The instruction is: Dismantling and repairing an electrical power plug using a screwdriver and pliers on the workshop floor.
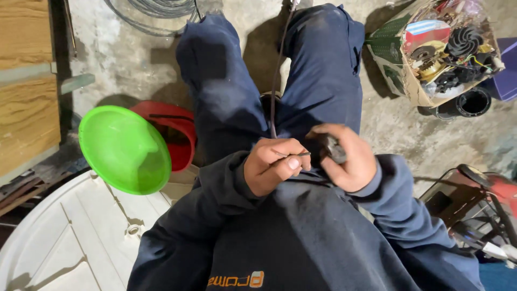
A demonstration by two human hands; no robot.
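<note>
A green bowl (pixel 124 149) overlaps a red bowl (pixel 173 129); a cardboard box (pixel 401 81) holds black parts.

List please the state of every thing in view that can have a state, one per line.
left hand: closed, pinching a thin wire
right hand: closed around a small dark part
green bowl: tilted, leaning over the red bowl
cardboard box: open, full of parts

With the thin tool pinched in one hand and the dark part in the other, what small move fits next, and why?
Probably bring the thin tool tip up to the dark part. The left hand pinches the tool pointing toward it, a small gap remains, and the right hand holds the part steady, with the cable trailing up between the knees.
</note>
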